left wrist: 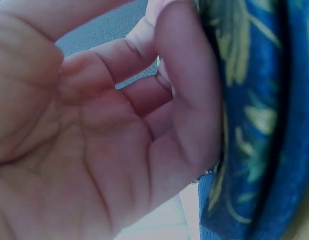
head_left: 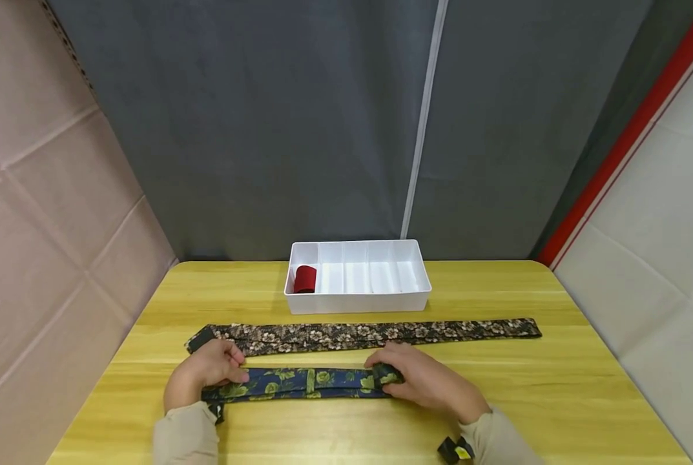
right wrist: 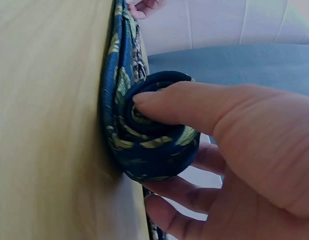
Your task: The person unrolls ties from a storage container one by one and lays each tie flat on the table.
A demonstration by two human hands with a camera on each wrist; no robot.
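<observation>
A navy necktie with yellow-green roses [head_left: 288,381] lies folded lengthwise along the table, its right end wound into a coil [right wrist: 159,135]. My right hand [head_left: 418,374] grips that coil, the thumb pressed on the spiral's side and the fingers around its outside. On the tie's left part rests my left hand [head_left: 209,368], its fingers [left wrist: 189,90] loosely bent with the cloth lying outside them. Just beyond, a dark floral necktie [head_left: 346,336] is stretched flat across the table, its wide end by my left hand.
A white divided tray [head_left: 358,303] stands at the back of the wooden table [head_left: 497,381]. In its leftmost compartment sits a rolled red necktie [head_left: 305,279]. A dark grey curtain [head_left: 299,129] hangs behind the table, with pale cloth walls on both sides.
</observation>
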